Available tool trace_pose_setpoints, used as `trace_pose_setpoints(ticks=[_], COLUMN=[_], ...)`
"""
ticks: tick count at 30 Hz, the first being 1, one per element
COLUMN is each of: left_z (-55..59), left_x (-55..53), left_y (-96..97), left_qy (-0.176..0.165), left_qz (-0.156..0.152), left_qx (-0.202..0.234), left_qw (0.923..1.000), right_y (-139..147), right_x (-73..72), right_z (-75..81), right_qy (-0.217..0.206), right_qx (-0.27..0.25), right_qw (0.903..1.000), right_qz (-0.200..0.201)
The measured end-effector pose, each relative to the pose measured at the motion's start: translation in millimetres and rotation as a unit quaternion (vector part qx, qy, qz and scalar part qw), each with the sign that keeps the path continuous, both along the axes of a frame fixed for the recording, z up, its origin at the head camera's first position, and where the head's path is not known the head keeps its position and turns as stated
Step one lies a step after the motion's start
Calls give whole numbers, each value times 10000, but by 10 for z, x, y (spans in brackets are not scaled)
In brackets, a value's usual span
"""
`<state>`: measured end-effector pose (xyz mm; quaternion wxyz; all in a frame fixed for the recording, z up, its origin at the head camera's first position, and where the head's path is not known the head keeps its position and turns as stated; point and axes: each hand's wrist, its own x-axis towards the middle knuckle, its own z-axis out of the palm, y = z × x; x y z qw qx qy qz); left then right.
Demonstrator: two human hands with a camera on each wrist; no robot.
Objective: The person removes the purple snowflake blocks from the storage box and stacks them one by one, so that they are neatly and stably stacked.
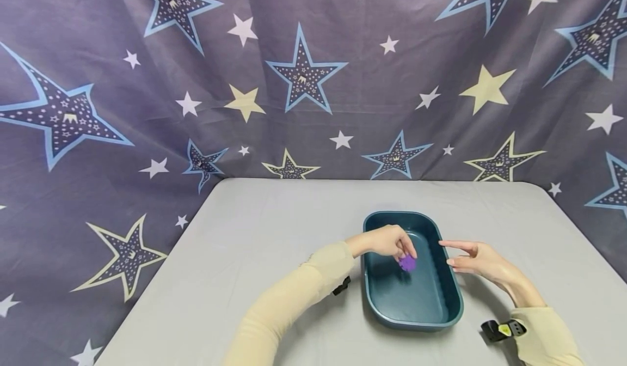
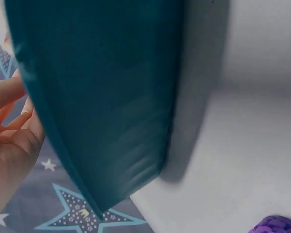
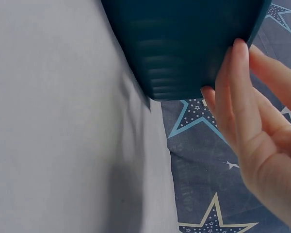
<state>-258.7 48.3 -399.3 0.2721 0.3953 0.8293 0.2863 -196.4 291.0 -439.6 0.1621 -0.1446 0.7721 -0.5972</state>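
Note:
A deep teal plastic basin sits on the table. My left hand reaches over its left rim and pinches a small purple knobbly piece by its top, inside the basin. In the left wrist view the left hand shows past the rim, and what it pinches is hidden behind the wall. My right hand is at the right rim, its fingers extended. The right wrist view shows its fingertips touching the basin's outer wall near the rim.
A purple ball with a knotted look lies on the table, cut off by the left wrist view's edge. The table has a pale grey cloth. A star-patterned curtain hangs behind it. Each wrist wears a black camera.

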Motion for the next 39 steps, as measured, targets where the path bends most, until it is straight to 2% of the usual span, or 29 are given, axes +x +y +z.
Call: trace_pose_setpoints(ticks=[8,16,24,31,39], left_z=[62,177,256,231,122], left_x=[-44,-56,-65,-110,-156], left_y=[-125,-341,-623,-877,-1161], left_qy=[30,-82,-271,-439,-545], left_qz=[-8,241,434,785,1204], left_qx=[164,579,958,1150,1318], left_qw=[9999,9980,9941,9893,9824], right_y=[7,-3,4,2,-17], right_x=[-3,3,16,25,29], right_z=[-8,3,25,35,49], right_qy=[17,-31,-23,-36,-41], right_qx=[-131,-136,117,202,94], right_qw=[9999,9999,9999,9998,9999], right_qz=[64,65,-18,-72,-46])
